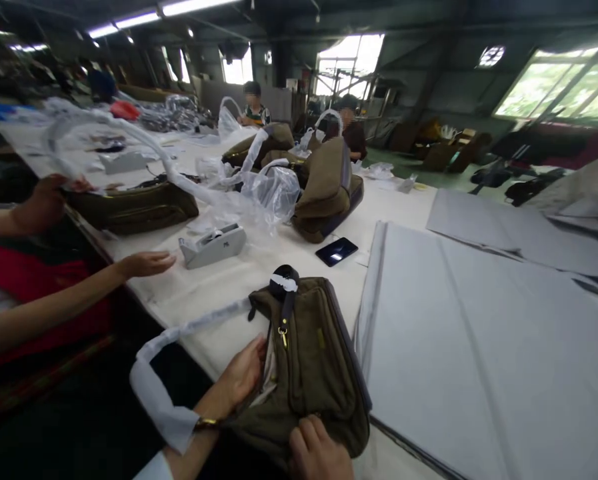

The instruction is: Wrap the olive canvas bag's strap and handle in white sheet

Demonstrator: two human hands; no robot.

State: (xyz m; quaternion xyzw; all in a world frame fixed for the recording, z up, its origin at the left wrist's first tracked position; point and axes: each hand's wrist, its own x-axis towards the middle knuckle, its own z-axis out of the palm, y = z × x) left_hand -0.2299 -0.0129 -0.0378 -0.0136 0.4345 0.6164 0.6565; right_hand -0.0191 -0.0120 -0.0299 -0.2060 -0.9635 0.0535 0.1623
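Observation:
A brown-green handbag (303, 373) lies tilted at the table's near edge, its zipped opening towards the left. My left hand (243, 373) grips the bag at that opening, with part of its fingers hidden. The bag's strap (153, 380), wrapped in white paper, loops around to my left forearm. On the bag's front, near the bottom, my right hand (319, 450) has its fingers curled against the fabric, pinching it or a small part I cannot make out. A round black tag (283, 281) with white wrapping hangs by a short strap with a gold clasp.
A grey tape dispenser (213, 245) and a black phone (337, 251) lie beyond the bag. Large grey sheets (479, 333) are stacked at right. More bags (323, 187) and plastic wrap (273, 193) stand behind. At left, a co-worker's hand (146, 263) reaches over the table.

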